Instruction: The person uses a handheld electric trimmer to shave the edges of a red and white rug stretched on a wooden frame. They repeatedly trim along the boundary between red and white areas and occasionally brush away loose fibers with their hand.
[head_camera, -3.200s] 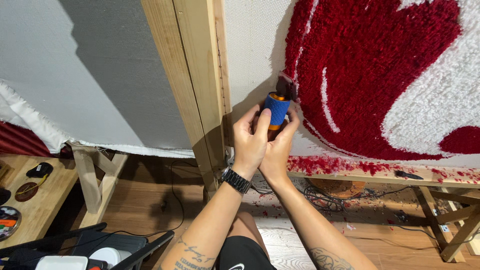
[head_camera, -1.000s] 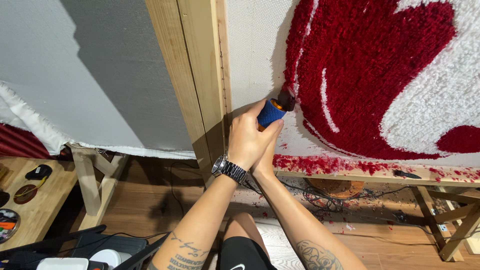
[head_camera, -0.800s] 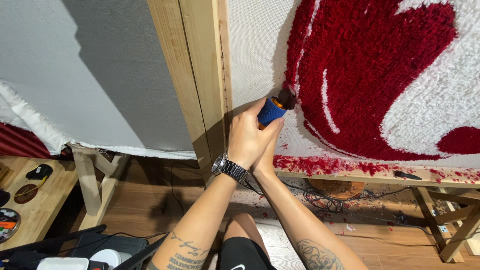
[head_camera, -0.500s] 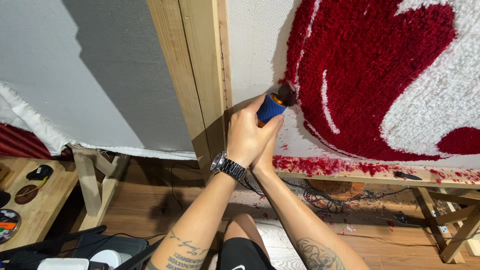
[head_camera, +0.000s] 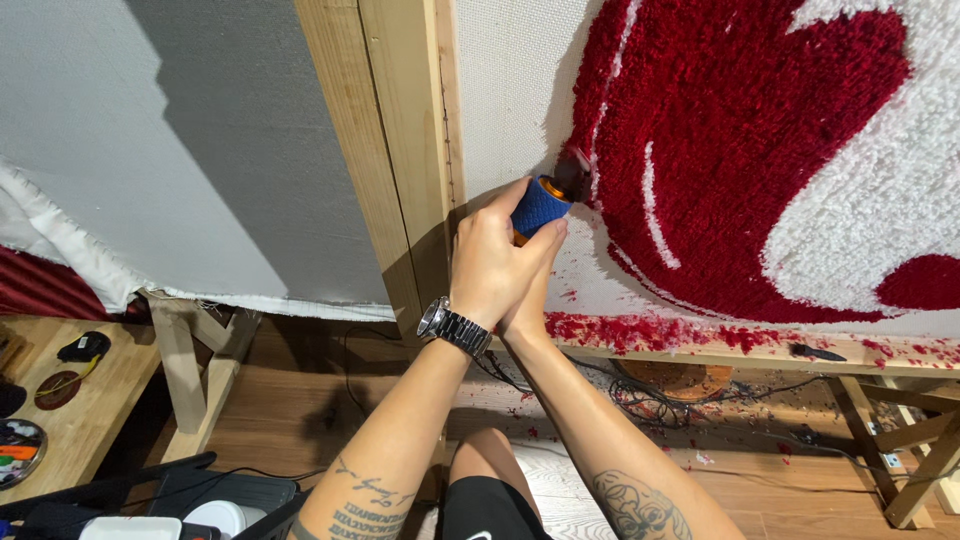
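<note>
Both hands (head_camera: 500, 265) around blue trimmer (head_camera: 541, 206)

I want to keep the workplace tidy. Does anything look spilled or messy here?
Yes. Red yarn clippings lie heaped along the wooden rail under the rug, and more lie scattered on the floor below among tangled cables.

Wood floor (head_camera: 300, 400), red fluff scattered on it. Grey wall (head_camera: 200, 130) at left. Tangled cables (head_camera: 650, 385) under frame rail. Low wooden table (head_camera: 60, 410) far left.
</note>
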